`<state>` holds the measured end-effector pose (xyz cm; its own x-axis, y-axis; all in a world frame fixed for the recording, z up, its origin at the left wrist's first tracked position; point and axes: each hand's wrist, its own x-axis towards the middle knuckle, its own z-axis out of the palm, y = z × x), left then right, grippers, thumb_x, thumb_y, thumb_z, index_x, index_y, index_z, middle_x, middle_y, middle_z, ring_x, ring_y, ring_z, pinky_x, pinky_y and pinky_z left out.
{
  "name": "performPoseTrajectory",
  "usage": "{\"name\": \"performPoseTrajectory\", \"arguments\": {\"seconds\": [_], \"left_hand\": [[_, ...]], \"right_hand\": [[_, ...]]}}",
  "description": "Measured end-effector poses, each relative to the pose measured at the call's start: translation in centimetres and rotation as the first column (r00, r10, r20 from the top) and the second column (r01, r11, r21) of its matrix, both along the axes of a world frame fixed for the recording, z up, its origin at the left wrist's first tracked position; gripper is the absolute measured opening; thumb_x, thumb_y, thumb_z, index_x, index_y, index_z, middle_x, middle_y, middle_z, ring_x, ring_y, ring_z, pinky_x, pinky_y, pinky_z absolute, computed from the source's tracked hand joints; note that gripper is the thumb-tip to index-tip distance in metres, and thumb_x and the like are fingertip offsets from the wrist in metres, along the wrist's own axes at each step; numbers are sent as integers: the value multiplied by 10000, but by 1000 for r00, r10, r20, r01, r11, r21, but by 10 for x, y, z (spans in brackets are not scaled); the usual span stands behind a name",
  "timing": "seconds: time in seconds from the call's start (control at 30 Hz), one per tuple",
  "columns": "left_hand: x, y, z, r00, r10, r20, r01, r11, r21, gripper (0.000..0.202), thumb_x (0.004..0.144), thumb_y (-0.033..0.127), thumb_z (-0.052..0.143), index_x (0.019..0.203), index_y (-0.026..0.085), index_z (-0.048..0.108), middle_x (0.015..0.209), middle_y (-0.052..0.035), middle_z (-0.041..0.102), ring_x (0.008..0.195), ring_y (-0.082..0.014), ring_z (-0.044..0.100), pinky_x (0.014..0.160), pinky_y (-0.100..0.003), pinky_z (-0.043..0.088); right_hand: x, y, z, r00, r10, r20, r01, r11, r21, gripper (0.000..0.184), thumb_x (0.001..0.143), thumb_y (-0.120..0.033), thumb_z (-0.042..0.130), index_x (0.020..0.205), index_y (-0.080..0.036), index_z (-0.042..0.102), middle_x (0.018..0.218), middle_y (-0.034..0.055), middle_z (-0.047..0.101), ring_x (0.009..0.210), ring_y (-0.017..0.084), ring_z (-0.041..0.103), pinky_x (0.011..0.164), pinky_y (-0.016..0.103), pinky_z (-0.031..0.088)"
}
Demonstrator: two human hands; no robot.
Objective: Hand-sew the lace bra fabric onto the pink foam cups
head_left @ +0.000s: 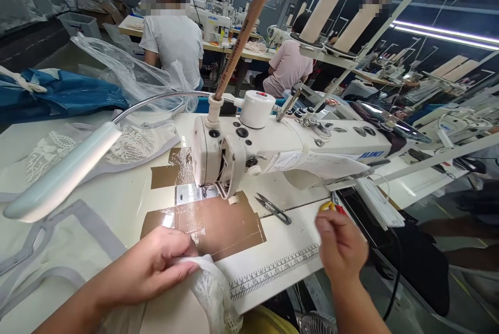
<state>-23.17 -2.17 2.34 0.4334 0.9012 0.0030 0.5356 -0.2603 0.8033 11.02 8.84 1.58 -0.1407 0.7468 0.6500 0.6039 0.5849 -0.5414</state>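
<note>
My left hand (pixel 156 264) lies at the front of the sewing table (pixel 128 198), its fingers pinched on a piece of white lace fabric (pixel 214 292) that hangs over the table's front edge. My right hand (pixel 341 245) hovers to the right, above the table's edge, fingers curled inward; what they hold, if anything, is hidden. A white sewing machine (pixel 273 149) stands just behind both hands, its needle over a patch of brown tape (pixel 218 225). Black thread snips (pixel 273 209) lie on the table between the machine and my right hand.
A gooseneck lamp (pixel 64 175) reaches over the left of the table. White lace-trimmed garment pieces (pixel 50 152) lie at left, with blue fabric (pixel 62 94) and clear plastic behind. A printed ruler (pixel 273 271) runs along the table front. Other people sit at machines beyond.
</note>
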Motion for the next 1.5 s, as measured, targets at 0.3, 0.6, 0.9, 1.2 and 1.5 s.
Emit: {"name": "performPoseTrajectory", "arguments": {"seconds": [0.3, 0.6, 0.9, 1.2, 1.5], "left_hand": [[11, -11, -18, 978, 68, -198, 51, 840, 541, 100, 931, 125, 458, 918, 159, 551, 664, -33, 582, 559, -171, 472, 525, -288, 335], [11, -11, -20, 974, 81, -211, 65, 796, 602, 100, 917, 104, 497, 981, 140, 566, 682, -58, 633, 551, -171, 488, 519, -296, 372], [11, -12, -17, 975, 78, -207, 69, 779, 623, 86, 905, 87, 516, 967, 121, 565, 691, -83, 642, 561, -179, 475, 507, -304, 379], [11, -8, -17, 979, 66, -193, 60, 811, 582, 107, 905, 90, 497, 987, 126, 557, 686, -65, 620, 553, -174, 470, 504, -296, 350], [8, 8, 0, 965, -95, 247, 138, 977, -164, 227, 945, 180, 448, 1046, 222, 646, 911, -19, 689, 818, -159, 619, 764, -230, 444]], "right_hand": [[-97, -43, 14, 686, 723, -85, -693, 613, -381, 155, 913, -210, 514, 903, -192, 668, 770, 23, 636, 692, 113, 577, 619, 211, 444], [-97, -41, 0, 667, 744, 32, -697, 639, -327, 159, 915, -253, 512, 939, -199, 660, 724, 5, 628, 645, 110, 553, 612, 224, 425], [-101, -39, 3, 658, 752, 45, -707, 637, -308, 170, 917, -263, 511, 927, -194, 667, 702, 3, 622, 623, 110, 535, 602, 222, 420], [-102, -31, 12, 580, 811, 74, -754, 569, -328, 183, 926, -244, 489, 907, -183, 661, 727, 15, 645, 649, 116, 554, 671, 234, 449], [-123, 16, 13, 144, 984, 102, -862, 175, -476, 181, 933, -227, 487, 883, -175, 653, 807, 32, 691, 725, 126, 605, 721, 244, 452]]}}
